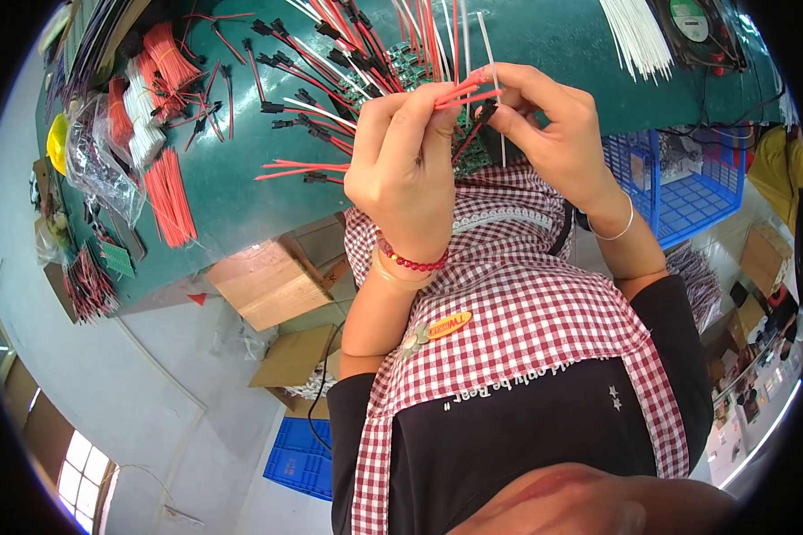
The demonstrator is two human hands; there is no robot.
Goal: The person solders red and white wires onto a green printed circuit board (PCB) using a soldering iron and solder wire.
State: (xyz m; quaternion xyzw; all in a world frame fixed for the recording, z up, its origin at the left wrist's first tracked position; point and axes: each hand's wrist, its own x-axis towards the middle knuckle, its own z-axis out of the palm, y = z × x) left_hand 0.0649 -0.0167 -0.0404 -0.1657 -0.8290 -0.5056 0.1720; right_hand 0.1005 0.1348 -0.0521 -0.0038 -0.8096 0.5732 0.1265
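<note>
My left hand [403,169] is closed round a few red wires [305,167]. Their ends stick out on both sides of the fist, over the table's front edge. Beside it, my right hand [553,125] pinches a small black connector [486,111] close to the red wire ends. A thin white wire [484,40] runs upright past these fingertips. Just beyond both hands lie green circuit boards [410,64] with red and white leads and black plugs. My fingers partly hide the boards and whatever joins the wires to the connector.
Bundles of red wires [171,201] and white wires [141,111] lie on the green table [232,178] at left, near a clear plastic bag [103,165]. More white wires [635,40] and a round black device [691,22] are at far right. A blue crate [700,192] stands below the table's right edge.
</note>
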